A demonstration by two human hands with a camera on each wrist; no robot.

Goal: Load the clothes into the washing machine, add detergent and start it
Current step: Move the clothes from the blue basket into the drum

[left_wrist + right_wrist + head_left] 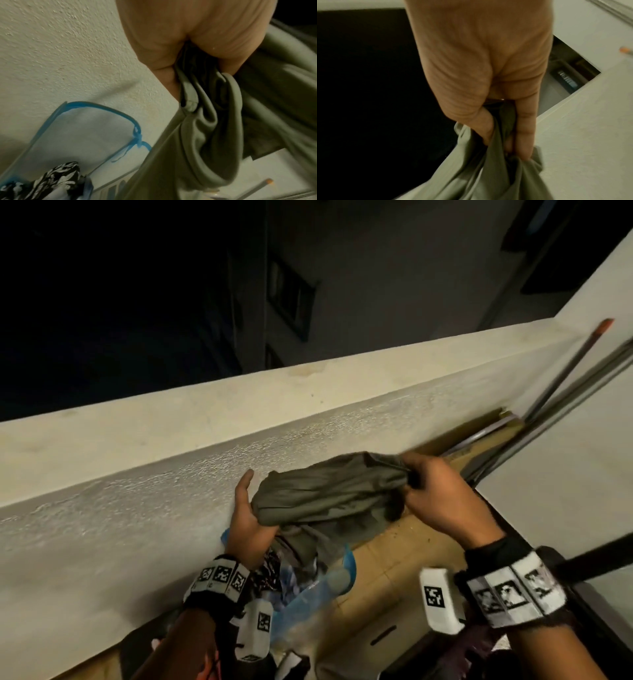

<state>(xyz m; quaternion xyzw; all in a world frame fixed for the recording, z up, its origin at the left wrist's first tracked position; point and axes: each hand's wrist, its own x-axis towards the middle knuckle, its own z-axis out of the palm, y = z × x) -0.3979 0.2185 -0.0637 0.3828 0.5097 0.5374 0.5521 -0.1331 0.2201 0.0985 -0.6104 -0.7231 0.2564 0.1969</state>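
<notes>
Beside textured wall (pixel 144 529), hands hold olive garment (pixel 329 491) above blue basket (pixel 342 573).

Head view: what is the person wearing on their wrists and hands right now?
Both hands are bare: left hand, right hand. Each wrist carries a black band with white blocks printed with black square markers: left wristband, right wristband. A white box-shaped unit bearing a marker hangs beneath each wrist. No sleeves show.
</notes>
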